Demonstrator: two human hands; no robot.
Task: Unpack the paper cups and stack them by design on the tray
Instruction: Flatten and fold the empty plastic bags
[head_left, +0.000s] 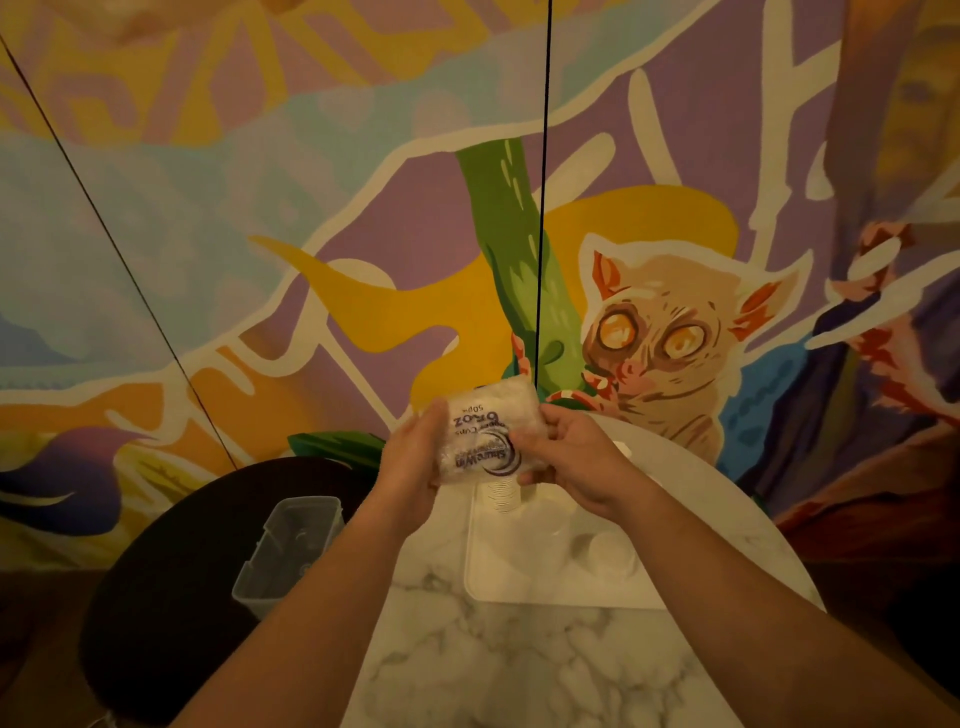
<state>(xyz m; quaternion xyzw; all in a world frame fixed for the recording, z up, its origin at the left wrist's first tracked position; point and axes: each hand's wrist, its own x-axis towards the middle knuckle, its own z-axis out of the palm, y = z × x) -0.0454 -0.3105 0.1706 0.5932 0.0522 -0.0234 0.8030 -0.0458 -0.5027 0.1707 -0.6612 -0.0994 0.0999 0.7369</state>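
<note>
A clear plastic sleeve (485, 428) printed with dark upside-down lettering is held up above the white tray (524, 584). My left hand (413, 467) grips its left side and my right hand (576, 457) pinches its right side. Under the sleeve a stack of white paper cups (501, 496) stands on the tray's far left part, its top hidden by the plastic. Pale round shapes, perhaps single cups (608, 551), lie on the tray to the right; the glare blurs them.
The tray sits on a round white marble table (519, 670). To the left is a dark round table (171, 597) carrying a clear plastic container (288, 551). A painted mural wall stands close behind both tables.
</note>
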